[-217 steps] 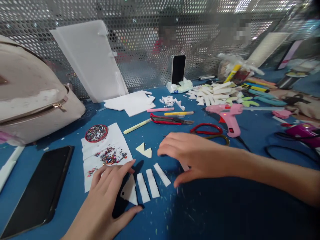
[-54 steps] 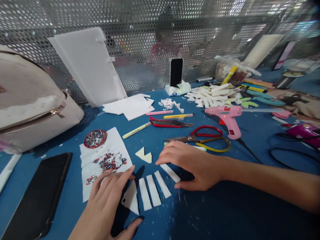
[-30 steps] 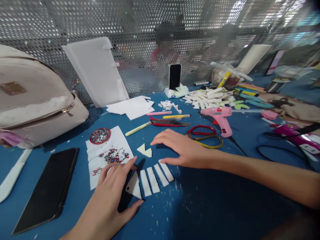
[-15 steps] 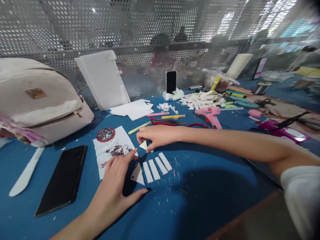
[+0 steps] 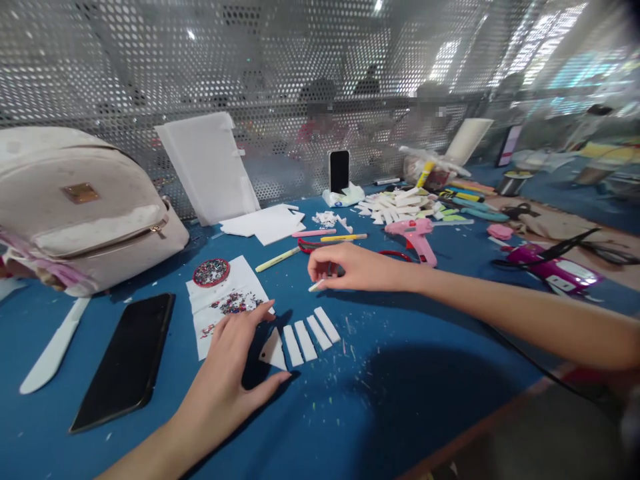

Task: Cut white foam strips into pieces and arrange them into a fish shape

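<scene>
My left hand [image 5: 231, 360] rests on the blue table, fingers spread and thumb apart, holding nothing. Between its index finger and thumb lies a white triangular foam piece [image 5: 273, 349] with a small dark dot. Several white foam strips [image 5: 303, 341] are lined up to the right of it. Beyond them, my right hand [image 5: 353, 268] pinches a small pale foam triangle [image 5: 316, 286], now seen nearly edge-on. Partly under the left fingertips is a white paper sheet [image 5: 205, 307] with loose beads [image 5: 237, 303] and a red-rimmed dish of beads [image 5: 211, 273].
At left are a backpack [image 5: 95, 207], a white plastic knife [image 5: 53, 350] and a black phone [image 5: 123, 363]. Farther back lie markers [image 5: 277, 260], a pink glue gun [image 5: 415, 233], a pile of foam pieces [image 5: 395, 203] and an upright phone [image 5: 339, 171]. A perforated metal screen [image 5: 280, 87] stands behind.
My right hand has moved right, away from the left hand, carrying the pale foam triangle, which has turned edge-on. My left hand stays in nearly the same place. The view has shifted slightly.
</scene>
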Demonstrator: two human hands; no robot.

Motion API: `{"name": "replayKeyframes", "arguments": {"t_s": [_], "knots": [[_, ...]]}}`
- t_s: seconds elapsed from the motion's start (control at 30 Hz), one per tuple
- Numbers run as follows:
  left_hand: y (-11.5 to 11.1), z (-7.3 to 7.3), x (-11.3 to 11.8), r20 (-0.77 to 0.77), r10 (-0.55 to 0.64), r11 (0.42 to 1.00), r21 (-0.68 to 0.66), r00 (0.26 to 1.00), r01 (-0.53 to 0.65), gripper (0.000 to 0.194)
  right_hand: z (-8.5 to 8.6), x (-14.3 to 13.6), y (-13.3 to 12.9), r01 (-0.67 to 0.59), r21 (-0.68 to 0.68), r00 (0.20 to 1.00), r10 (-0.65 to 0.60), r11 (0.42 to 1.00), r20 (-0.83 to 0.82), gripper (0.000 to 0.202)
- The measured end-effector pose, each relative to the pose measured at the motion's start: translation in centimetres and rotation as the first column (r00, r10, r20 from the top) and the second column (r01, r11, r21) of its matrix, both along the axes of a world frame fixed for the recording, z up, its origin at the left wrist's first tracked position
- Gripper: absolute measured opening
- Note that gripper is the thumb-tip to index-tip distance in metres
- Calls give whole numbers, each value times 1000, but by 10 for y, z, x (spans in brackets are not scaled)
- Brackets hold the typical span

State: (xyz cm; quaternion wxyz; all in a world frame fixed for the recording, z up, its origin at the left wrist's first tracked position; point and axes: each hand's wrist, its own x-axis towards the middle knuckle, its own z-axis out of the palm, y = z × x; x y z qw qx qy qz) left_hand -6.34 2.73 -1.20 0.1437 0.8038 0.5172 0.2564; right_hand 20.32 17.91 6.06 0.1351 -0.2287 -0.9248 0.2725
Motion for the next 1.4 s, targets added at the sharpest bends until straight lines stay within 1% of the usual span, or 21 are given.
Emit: {"name": "replayKeyframes", "arguments": {"t_s": [0.13,0.27,0.33,0.47,0.57,0.63,0.67,0.7,0.8,0.87,0.9,1.0,1.13,1.27,1.4], "knots": [[2,-1,-1,5,2,1000,-23,1000,-2,72,-10,27,-17,-39,-17,998,38,999,-45,1],[3,-2,-1,-4,-5,1000,-26,1000,4,70,-24,50,-29,-120,61,992,122,991,-37,12],[2,-2,-1,-10,-3,1000,-27,1000,2,70,-30,57,-33,-130,105,991,133,986,-20,15],[2,0,1,-26,3,999,-33,1000,-3,69,-35,62,-38,-165,157,986,162,974,31,17],[2,1,4,-63,2,1000,-23,998,-3,72,-35,61,-40,-221,160,975,216,962,51,15],[4,1,7,-82,-1,1000,-8,997,0,77,-34,59,-40,-234,150,972,230,961,47,10],[4,1,8,-86,-1,1000,-3,996,0,79,-34,58,-40,-219,149,976,216,964,38,8],[5,1,10,-88,1,1000,0,996,-1,81,-34,57,-39,-189,152,982,187,970,28,11],[8,0,17,-85,3,1000,-4,996,-4,85,-38,53,-38,-69,174,998,66,982,22,42],[9,0,21,-77,5,1000,-15,997,-6,84,-42,51,-37,-33,187,999,26,982,40,58],[9,1,22,-70,6,1000,-22,998,-8,83,-44,50,-36,-26,193,999,17,981,45,62],[10,0,25,-44,2,999,-48,999,-4,82,-53,49,-35,6,190,999,-12,982,34,64],[10,0,27,-17,-4,997,-80,1000,3,81,-62,51,-34,40,116,999,-40,992,-2,58],[10,0,27,0,21,995,-96,1000,-21,78,-65,52,-32,28,48,999,-26,998,-35,57],[10,1,27,-7,44,993,-108,999,-45,77,-65,52,-32,18,17,998,-17,1000,-66,54]]}}
